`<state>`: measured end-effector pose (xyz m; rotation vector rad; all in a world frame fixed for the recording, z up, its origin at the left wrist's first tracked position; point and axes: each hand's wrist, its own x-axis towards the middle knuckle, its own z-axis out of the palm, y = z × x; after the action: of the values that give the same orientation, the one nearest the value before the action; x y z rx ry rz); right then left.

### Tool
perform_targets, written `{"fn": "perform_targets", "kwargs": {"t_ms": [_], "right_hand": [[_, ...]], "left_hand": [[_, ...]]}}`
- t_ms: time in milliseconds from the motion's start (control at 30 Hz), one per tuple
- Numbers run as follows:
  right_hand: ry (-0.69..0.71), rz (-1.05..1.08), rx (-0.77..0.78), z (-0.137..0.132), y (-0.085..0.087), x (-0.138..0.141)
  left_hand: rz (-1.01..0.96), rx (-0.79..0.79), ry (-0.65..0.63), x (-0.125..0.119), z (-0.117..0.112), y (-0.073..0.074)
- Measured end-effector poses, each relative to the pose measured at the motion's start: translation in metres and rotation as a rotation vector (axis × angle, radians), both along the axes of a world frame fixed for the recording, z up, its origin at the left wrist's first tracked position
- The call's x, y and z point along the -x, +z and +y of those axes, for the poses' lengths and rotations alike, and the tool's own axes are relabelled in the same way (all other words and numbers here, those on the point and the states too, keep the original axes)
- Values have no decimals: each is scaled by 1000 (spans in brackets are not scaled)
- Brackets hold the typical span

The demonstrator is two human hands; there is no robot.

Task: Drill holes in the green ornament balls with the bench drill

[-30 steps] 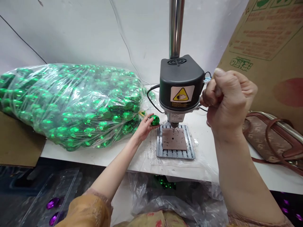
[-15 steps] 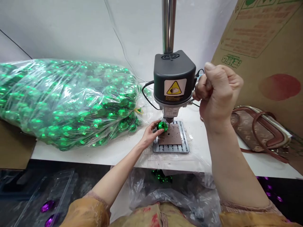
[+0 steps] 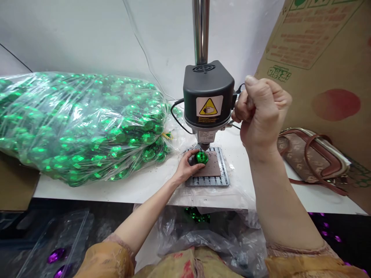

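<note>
The left hand (image 3: pixel 185 168) grips a green faceted bead (image 3: pixel 202 157) over the brown pad (image 3: pixel 210 166) of a slotted metal drill-press base (image 3: pixel 222 181), directly beneath the drill bit (image 3: pixel 204 147). The right hand (image 3: pixel 262 116), well apart, is clenched beside the drill head (image 3: pixel 208 96); anything within its grip is hidden.

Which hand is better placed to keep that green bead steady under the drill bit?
Left, most likely. The left hand holds the green faceted bead over the slotted metal plate, right below the drill bit. The right hand is a raised fist beside the bench drill's head, away from the bead.
</note>
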<state>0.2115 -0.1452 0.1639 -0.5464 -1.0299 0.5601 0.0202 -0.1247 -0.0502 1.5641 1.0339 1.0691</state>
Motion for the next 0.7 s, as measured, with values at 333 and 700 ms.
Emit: {"fn": "perform_targets", "kwargs": {"t_ms": [333, 700], "right_hand": [[-7, 26, 1, -1, 0, 2], [-17, -25, 14, -1, -1, 0]], "left_hand": [[1, -63, 8, -14, -14, 6], [14, -27, 128, -25, -18, -2]]}}
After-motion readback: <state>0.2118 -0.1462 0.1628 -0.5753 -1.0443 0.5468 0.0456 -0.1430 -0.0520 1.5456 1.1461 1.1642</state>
